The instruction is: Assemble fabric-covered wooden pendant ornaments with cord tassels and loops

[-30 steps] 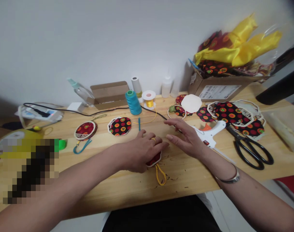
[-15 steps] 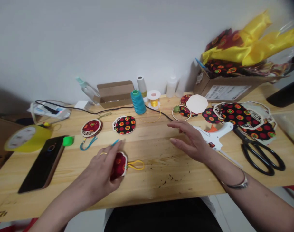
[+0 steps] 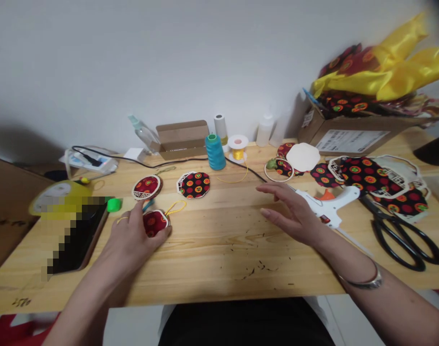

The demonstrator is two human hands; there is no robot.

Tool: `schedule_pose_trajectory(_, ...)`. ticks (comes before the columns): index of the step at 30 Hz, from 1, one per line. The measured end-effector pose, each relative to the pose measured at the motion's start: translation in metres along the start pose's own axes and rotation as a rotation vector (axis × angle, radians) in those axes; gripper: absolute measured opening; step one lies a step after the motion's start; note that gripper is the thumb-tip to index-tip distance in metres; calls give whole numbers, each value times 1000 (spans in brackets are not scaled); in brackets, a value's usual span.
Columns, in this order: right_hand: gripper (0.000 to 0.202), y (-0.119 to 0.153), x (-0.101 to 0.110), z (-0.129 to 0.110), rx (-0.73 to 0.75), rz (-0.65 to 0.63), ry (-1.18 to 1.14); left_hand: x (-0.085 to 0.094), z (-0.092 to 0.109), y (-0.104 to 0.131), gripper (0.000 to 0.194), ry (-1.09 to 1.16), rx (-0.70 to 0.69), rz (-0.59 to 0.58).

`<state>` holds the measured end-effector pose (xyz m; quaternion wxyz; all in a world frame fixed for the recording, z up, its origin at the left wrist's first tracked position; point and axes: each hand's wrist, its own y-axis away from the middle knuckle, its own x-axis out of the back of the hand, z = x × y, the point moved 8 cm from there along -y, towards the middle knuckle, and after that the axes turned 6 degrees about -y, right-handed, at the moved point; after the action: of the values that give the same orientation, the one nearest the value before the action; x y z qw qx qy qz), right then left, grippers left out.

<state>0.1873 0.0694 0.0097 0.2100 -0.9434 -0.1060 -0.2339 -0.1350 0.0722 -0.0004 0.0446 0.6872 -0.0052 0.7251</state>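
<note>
My left hand (image 3: 132, 235) grips a small dark-red patterned fabric ornament (image 3: 156, 222) with a pale rim and a yellow cord loop (image 3: 176, 207), low over the left of the table. Just behind it lies a round red ornament (image 3: 146, 186) with a wooden lattice edge. A black floral fabric piece (image 3: 195, 185) on a lattice frame rests to its right. My right hand (image 3: 290, 211) holds nothing, fingers apart, beside a white glue gun (image 3: 334, 204). Large black-handled scissors (image 3: 403, 235) lie further right.
Along the wall stand a teal thread cone (image 3: 215, 153), a spool of yellow cord (image 3: 238, 149), an open cardboard box (image 3: 183, 142) and bottles. A carton (image 3: 349, 134) of fabric is at back right. A phone (image 3: 84, 240) and yellow tape roll (image 3: 60, 194) lie left; a black cable (image 3: 154, 166) crosses the back.
My left hand has moved left and away from me with the red ornament, close to the round one. My right hand stays open by the glue gun. The view has shifted slightly.
</note>
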Motion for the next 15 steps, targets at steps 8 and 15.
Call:
schedule_pose_trajectory(8,41,0,-1,0,10,-1,-1,16,9,17,60,-92,18,100)
schedule_pose_trajectory(15,39,0,-2,-1,8,-15,0,-6,-12,30,67,11,101,87)
